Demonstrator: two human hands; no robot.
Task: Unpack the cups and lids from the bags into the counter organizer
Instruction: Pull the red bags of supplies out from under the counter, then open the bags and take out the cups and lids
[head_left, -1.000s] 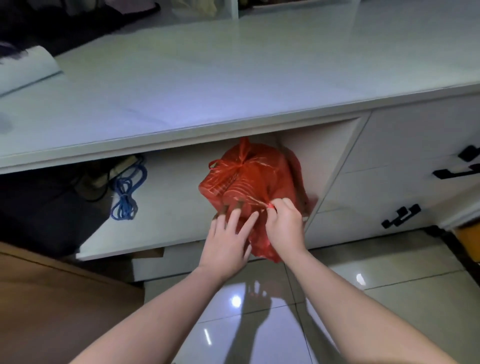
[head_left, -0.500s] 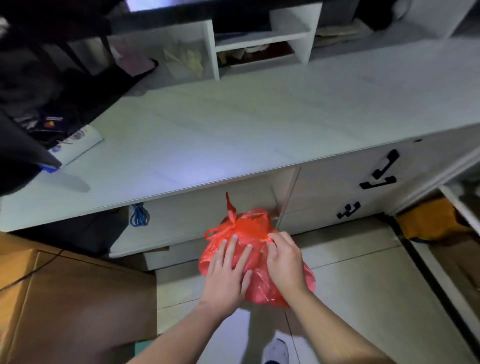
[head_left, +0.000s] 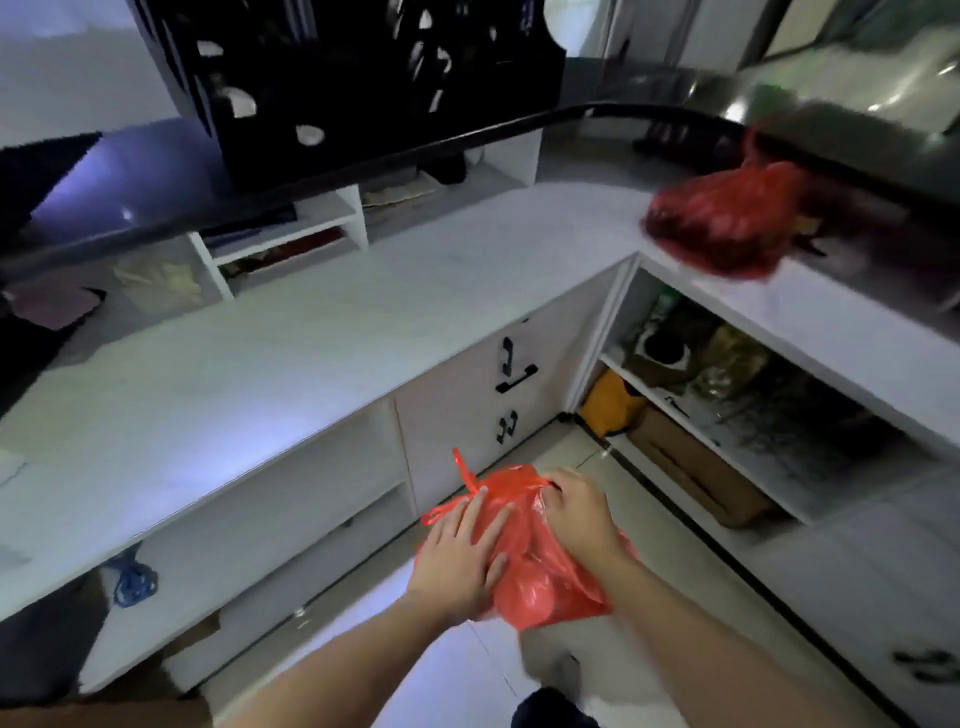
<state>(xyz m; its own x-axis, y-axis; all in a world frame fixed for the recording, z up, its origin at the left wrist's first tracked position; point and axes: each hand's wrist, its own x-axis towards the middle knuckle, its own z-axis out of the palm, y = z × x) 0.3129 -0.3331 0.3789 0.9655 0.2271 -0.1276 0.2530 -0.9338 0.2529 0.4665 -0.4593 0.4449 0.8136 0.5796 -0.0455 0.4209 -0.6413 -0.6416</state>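
Observation:
A tied red plastic bag hangs in the air in front of me, below the level of the white counter. My left hand lies flat against its left side with the fingers spread. My right hand grips the top right of the bag, fingers curled into the plastic. A second red bag lies on the counter's right wing. A black organizer with round holes stands on the raised ledge at the back. The bags hide whatever is inside them.
White cubbies sit under the ledge at the back of the counter. Drawers with black handles are straight ahead. Open shelves at the right hold boxes and a yellow bag. A blue cord hangs under the counter on the left.
Both hands have drawn the red bag out of the shelf under the counter and lifted it away. My view has risen and turned right, bringing the organizer and the second bag into sight.

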